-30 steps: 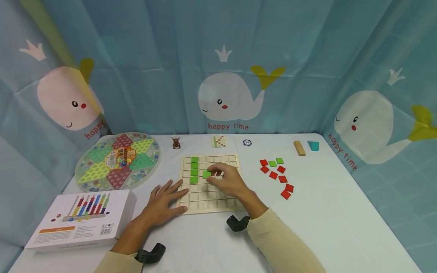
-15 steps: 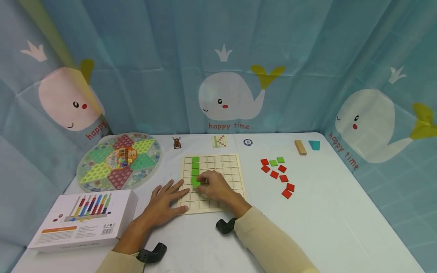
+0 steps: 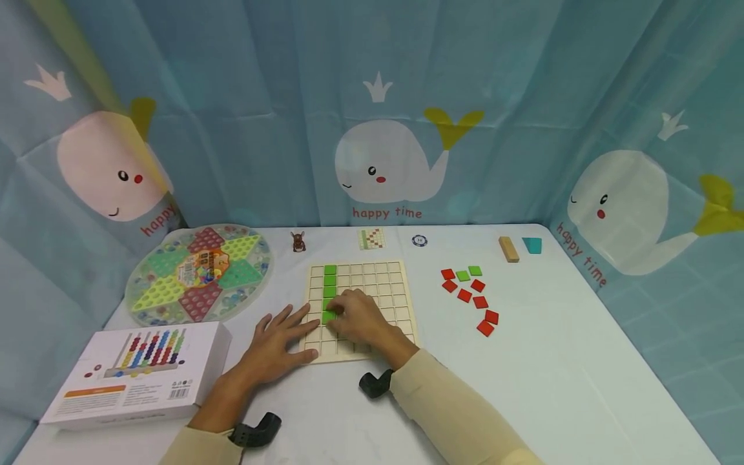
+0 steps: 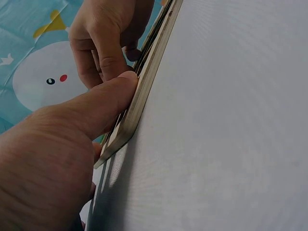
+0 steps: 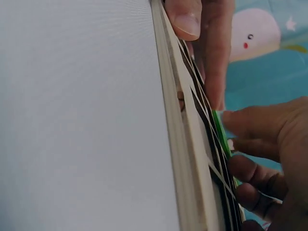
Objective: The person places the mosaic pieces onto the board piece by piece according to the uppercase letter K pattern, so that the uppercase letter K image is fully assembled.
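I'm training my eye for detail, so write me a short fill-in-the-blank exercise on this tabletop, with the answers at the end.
1. The right grip touches a tile coloured ____.
2. On the gridded board, counting that one, ____ tiles show in a line.
3. Most of the loose tiles beyond the board's right edge are ____.
4. In the head view, the wooden block lies to the ____ of the teal piece.

Missing words: green; five; red; left.
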Action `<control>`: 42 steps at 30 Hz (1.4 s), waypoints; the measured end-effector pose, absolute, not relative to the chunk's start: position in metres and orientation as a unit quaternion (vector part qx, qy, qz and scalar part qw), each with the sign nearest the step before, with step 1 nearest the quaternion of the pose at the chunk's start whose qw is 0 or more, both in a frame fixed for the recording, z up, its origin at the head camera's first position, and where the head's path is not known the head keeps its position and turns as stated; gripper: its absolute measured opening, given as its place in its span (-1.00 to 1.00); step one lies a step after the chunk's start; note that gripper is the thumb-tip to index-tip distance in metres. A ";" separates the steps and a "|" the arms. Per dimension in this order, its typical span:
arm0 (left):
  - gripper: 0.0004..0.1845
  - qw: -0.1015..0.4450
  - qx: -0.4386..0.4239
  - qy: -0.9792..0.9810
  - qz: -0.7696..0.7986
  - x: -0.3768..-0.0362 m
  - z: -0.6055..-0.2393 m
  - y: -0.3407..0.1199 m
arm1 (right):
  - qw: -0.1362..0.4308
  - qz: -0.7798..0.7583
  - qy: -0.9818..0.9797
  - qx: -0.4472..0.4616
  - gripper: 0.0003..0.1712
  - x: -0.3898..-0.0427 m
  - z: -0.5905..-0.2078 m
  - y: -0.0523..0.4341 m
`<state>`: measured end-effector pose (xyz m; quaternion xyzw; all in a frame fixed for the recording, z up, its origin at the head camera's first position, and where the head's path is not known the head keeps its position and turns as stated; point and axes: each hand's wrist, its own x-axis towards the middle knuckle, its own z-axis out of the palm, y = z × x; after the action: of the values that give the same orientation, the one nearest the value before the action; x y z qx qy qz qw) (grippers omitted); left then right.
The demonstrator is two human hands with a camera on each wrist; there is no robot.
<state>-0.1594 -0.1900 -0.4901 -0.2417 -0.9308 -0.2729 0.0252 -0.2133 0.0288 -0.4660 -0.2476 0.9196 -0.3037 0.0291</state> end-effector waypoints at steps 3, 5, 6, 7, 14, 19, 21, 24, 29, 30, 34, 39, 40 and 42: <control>-0.35 0.021 -0.238 -0.932 -0.272 -0.159 -0.490 -0.191 | 0.037 -0.353 0.901 -0.249 -0.71 -0.214 -0.466 0.030; -0.35 0.021 -0.238 -0.932 -0.272 -0.159 -0.490 -0.192 | 0.046 -0.387 0.887 -0.248 -0.71 -0.214 -0.466 0.033; -0.35 0.022 -0.238 -0.932 -0.272 -0.158 -0.490 -0.192 | 0.049 -0.399 0.881 -0.248 -0.71 -0.213 -0.465 0.035; -0.35 0.025 -0.240 -0.932 -0.272 -0.158 -0.489 -0.192 | 0.051 -0.410 0.877 -0.248 -0.71 -0.213 -0.464 0.037; -0.36 0.024 -0.236 -0.932 -0.273 -0.156 -0.487 -0.191 | 0.017 -0.456 0.848 -0.268 -0.69 -0.209 -0.428 0.066; -0.35 0.017 -0.233 -0.933 -0.275 -0.157 -0.488 -0.189 | -0.036 -0.460 0.832 -0.309 -0.67 -0.201 -0.392 0.099; -0.35 0.022 -0.233 -0.932 -0.276 -0.156 -0.488 -0.189 | -0.058 -0.456 0.827 -0.323 -0.66 -0.199 -0.379 0.114; -0.35 0.033 -0.234 -0.931 -0.278 -0.156 -0.489 -0.189 | -0.088 -0.450 0.822 -0.339 -0.64 -0.196 -0.365 0.136; -0.35 0.027 -0.234 -0.931 -0.278 -0.156 -0.490 -0.189 | -0.122 -0.444 0.823 -0.333 -0.59 -0.198 -0.355 0.174; -0.35 0.024 -0.232 -0.932 -0.277 -0.157 -0.490 -0.189 | -0.127 -0.444 0.825 -0.327 -0.58 -0.200 -0.356 0.182; -0.34 0.019 -0.232 -0.933 -0.276 -0.158 -0.491 -0.189 | -0.132 -0.439 0.843 -0.281 -0.56 -0.201 -0.353 0.204; -0.33 0.016 -0.230 -0.933 -0.275 -0.157 -0.488 -0.189 | -0.119 -0.444 0.859 -0.224 -0.54 -0.212 -0.358 0.230; -0.33 0.015 -0.230 -0.933 -0.275 -0.157 -0.487 -0.189 | -0.114 -0.446 0.861 -0.215 -0.53 -0.219 -0.365 0.238; -0.34 0.016 -0.230 -0.933 -0.276 -0.157 -0.487 -0.189 | -0.099 -0.449 0.866 -0.198 -0.51 -0.232 -0.381 0.254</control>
<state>-0.1569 -0.1886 -0.4869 -0.2303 -0.9332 -0.2756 0.0155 -0.2324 0.2538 -0.3814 -0.1975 0.8656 -0.4493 -0.0991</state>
